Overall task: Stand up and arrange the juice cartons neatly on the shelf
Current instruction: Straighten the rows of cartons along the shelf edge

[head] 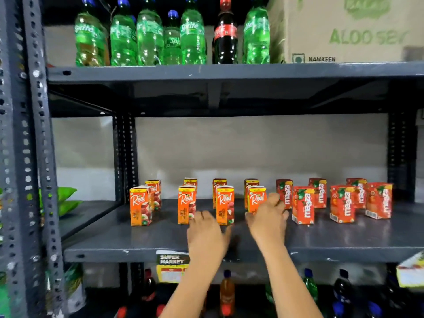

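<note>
On the grey shelf, orange Real cartons and red Maaza cartons stand upright in rows. The right hand seems to grip the rightmost front Real carton; the left hand rests loosely curled beside another.

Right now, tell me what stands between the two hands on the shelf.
In the head view, one upright orange Real carton stands between the left hand and the right hand. Below it, the shelf is bare.
</note>
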{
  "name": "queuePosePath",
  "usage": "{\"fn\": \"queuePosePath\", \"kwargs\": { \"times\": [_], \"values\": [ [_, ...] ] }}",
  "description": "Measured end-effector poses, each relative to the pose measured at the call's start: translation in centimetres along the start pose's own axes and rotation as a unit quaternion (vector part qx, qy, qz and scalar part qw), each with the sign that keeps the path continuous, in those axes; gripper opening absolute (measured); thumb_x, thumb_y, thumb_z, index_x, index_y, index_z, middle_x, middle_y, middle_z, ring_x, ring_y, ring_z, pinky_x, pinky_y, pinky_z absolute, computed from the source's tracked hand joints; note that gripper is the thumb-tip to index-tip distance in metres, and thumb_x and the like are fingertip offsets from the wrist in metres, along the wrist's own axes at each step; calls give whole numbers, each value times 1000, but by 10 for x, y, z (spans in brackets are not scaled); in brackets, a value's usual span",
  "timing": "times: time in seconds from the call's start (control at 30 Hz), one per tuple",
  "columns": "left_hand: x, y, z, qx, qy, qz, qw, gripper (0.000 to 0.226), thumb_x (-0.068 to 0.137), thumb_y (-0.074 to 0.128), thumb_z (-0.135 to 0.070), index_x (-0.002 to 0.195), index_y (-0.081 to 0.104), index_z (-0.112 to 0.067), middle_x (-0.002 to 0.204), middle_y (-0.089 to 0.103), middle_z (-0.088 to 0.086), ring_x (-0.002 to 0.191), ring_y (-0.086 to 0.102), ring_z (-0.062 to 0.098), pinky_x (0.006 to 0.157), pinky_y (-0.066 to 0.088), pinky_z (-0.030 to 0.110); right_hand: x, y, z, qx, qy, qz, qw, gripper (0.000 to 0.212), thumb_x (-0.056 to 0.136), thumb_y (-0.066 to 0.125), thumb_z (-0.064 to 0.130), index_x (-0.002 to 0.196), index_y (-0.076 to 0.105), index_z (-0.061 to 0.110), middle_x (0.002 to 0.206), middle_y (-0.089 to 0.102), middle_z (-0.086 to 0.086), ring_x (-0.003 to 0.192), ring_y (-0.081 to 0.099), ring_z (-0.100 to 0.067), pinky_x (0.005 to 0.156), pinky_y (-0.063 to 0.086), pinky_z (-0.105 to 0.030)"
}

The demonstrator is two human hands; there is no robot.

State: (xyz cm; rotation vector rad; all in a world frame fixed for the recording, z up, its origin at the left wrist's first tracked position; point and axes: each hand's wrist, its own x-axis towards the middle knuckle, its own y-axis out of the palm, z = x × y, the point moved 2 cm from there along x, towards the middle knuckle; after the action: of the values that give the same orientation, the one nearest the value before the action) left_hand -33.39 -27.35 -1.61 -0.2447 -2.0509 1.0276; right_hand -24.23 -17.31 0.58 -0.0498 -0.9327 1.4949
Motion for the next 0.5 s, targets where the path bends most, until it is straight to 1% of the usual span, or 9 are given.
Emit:
{"fn": "queuePosePath", "kwargs": {
  "times": [0.07,0.13,0.2,0.27,0.4,0.5],
  "values": [
    [14,18,-17,-3,-36,55,998,81,81,56,-62,131,38,0,131,46,15,121,48,31,96,43,39,23,8,-12,-1,22,63,998,94,74,75,35,141,20,-1,139,37,-22,127,40,-39,101,39,-44],
    [26,32,-22,-10,-86,79,993,89,77,60,-64,133,35,1,133,45,16,122,47,32,98,42,39,32,19,-18,13,23,113,993,96,71,78,38,137,21,-3,137,39,-21,127,41,-39,102,39,-45],
    [36,41,-25,-4,-113,80,990,91,75,62,-65,134,37,0,133,46,16,121,47,32,98,41,39,34,26,-22,14,13,113,993,89,69,80,37,129,26,0,131,47,-19,124,47,-37,103,40,-43],
    [43,45,-25,-6,-123,74,990,84,76,63,-62,131,42,-1,131,49,16,119,50,32,97,42,39,35,29,-23,18,16,97,995,83,69,80,35,124,27,3,128,52,-18,122,50,-36,102,39,-42],
    [50,45,-22,-14,-136,71,988,70,78,67,-52,126,50,-4,124,56,14,113,57,29,92,46,37,38,38,-24,23,23,88,996,74,74,77,27,125,26,8,128,57,-18,119,52,-38,97,42,-42],
    [51,43,-22,-15,-140,71,987,64,79,68,-48,123,52,-5,121,58,13,110,59,27,90,48,35,40,42,-25,28,23,84,996,73,75,76,25,127,27,9,128,58,-16,119,53,-37,97,42,-41]
  ]
}}
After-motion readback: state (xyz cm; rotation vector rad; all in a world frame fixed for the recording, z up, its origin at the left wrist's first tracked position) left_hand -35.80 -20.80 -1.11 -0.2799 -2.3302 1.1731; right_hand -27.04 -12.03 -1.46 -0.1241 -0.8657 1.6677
